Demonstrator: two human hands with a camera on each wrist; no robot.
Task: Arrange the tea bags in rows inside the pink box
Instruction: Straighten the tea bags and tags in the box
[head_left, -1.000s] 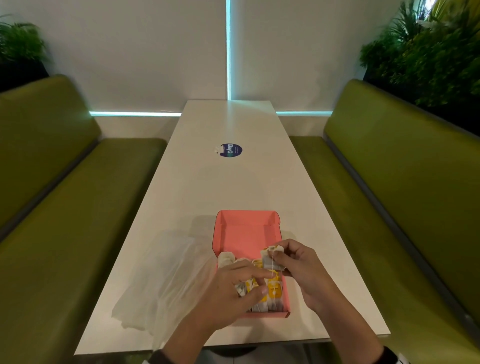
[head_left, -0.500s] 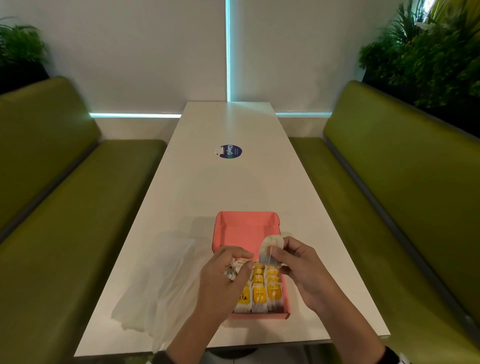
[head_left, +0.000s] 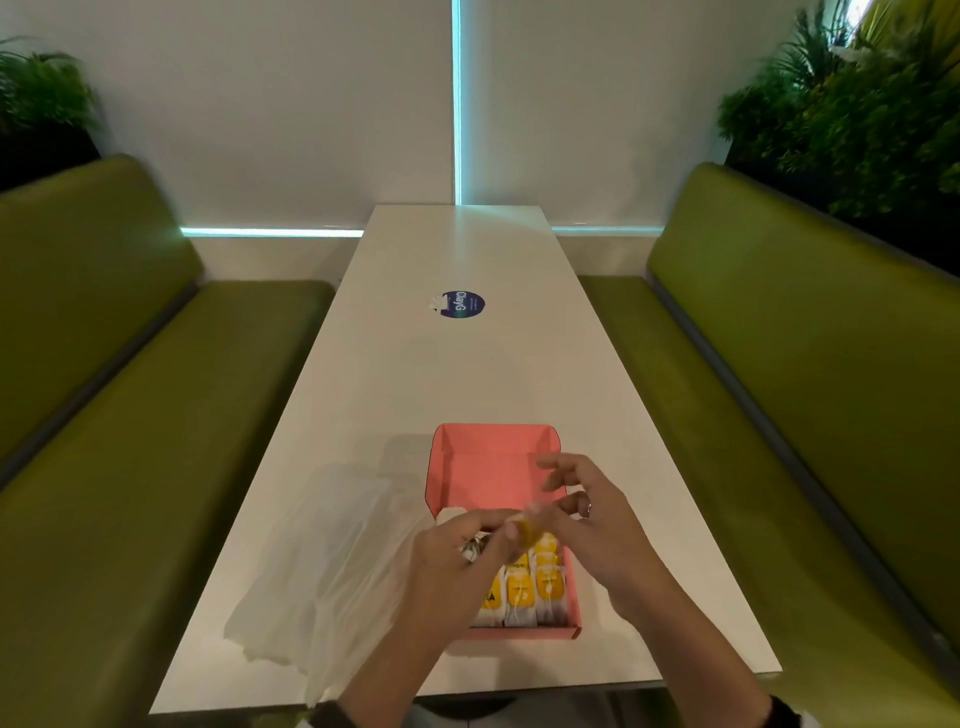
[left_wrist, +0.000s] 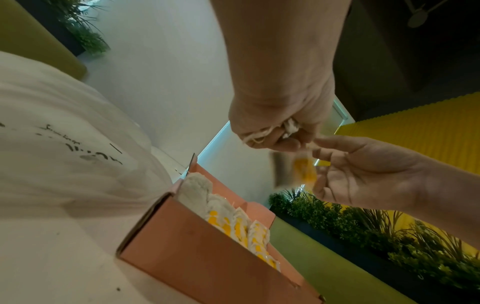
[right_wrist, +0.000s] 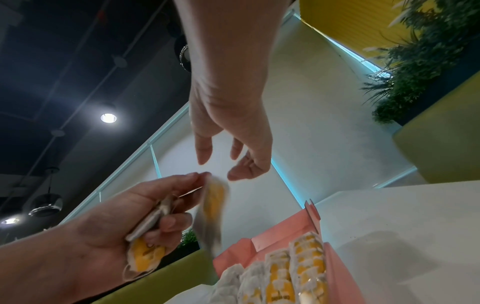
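The pink box (head_left: 493, 441) lies open near the table's front edge, and its near half holds rows of tea bags (head_left: 519, 592) with yellow tags. Over the box my left hand (head_left: 498, 525) grips a bundle of tea bags (right_wrist: 145, 253) in its curled fingers. It also pinches one blurred hanging tea bag (right_wrist: 213, 209) at its fingertips. My right hand (head_left: 587, 519) hovers just right of that bag with its fingers spread and holds nothing. The far half of the box shows bare pink floor.
A crumpled clear plastic bag (head_left: 322, 561) lies left of the box on the white table (head_left: 457, 374). A round blue sticker (head_left: 461, 304) sits mid-table. Green benches (head_left: 130, 415) flank both long sides, with plants behind them.
My right hand has let go of the tea bag it pinched and spread its fingers. My left hand has lifted off the box with its bundle and now pinches a hanging bag.
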